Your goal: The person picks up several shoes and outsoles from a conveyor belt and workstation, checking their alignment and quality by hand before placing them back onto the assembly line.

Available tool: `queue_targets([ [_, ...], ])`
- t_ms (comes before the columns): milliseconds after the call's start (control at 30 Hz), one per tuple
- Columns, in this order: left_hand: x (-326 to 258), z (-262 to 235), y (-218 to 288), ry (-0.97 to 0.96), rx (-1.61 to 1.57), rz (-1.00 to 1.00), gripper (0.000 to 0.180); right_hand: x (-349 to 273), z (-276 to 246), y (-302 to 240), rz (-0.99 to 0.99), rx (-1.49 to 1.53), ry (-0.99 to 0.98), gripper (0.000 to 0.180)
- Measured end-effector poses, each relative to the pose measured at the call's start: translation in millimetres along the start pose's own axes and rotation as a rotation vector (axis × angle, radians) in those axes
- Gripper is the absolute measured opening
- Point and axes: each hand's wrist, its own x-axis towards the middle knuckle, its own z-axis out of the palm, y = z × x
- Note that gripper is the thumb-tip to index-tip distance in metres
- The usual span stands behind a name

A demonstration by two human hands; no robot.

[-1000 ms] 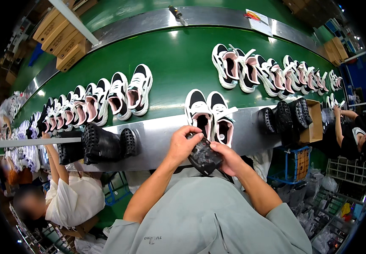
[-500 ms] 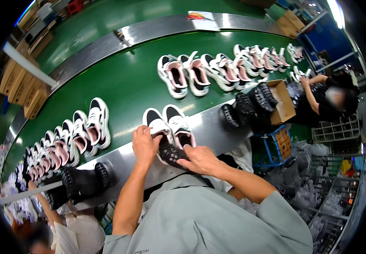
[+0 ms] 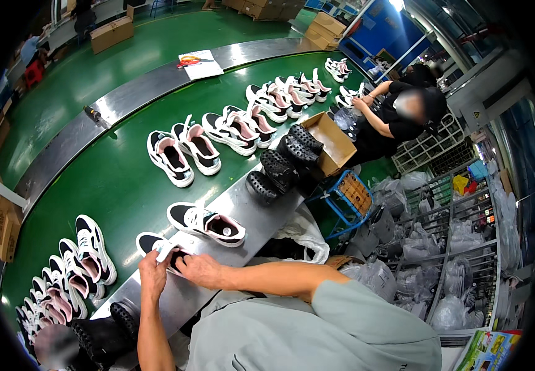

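"What's different around the free shoe [image 3: 209, 224]?"

"Half a second ago both hands had a dark studded piece over the pair. Now I can't make it out in either one. They're on the near shoe [image 3: 149, 242], to the left of the free shoe, on the same metal desk [image 3: 260, 224]."

"And how are they set?"

"The left hand [image 3: 152, 271] looks closed, fingers bunched on white material by that shoe's tongue. The right hand [image 3: 199, 271] has its fingers curled at the opening; whether they grip anything, I can't tell."

"So the piece is inside?"

"Possibly; the fingers hide the opening. I'd say the work has passed from handling that piece to handling the shoe's mouth. The free shoe is untouched, with black studded pieces [image 3: 278, 168] to its upper right and more shoes [image 3: 170, 159] beyond it."
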Motion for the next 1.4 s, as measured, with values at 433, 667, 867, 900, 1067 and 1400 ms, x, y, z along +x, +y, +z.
queue_targets([
  [433,-60.5,46.2,2.8,0.193,0.185,-0.382,0.093,-3.4,-8.8,10.2,0.325,0.391,0.413,0.053],
  [667,-67.0,41.5,-11.4,0.239,0.251,-0.289,0.065,17.4,-21.4,17.3,0.253,0.552,0.092,0.056],
  [867,-68.8,32.8,-22.7,0.342,0.08,-0.24,0.049,32.1,-21.9,26.3,-0.248,0.413,0.08,0.034],
  [900,-66.8,34.5,-24.6,0.404,-0.03,-0.27,0.046,35.8,-20.5,29.3,-0.293,0.429,0.097,0.034],
  [1067,-63.5,39.7,-24.0,0.366,0.041,-0.15,0.041,44.0,-14.8,25.5,-0.423,0.323,-0.042,0.031],
  [1400,-56.6,26.8,24.1,0.245,0.582,0.391,0.032,29.4,-25.3,52.8,0.348,1.215,-0.064,0.036],
])
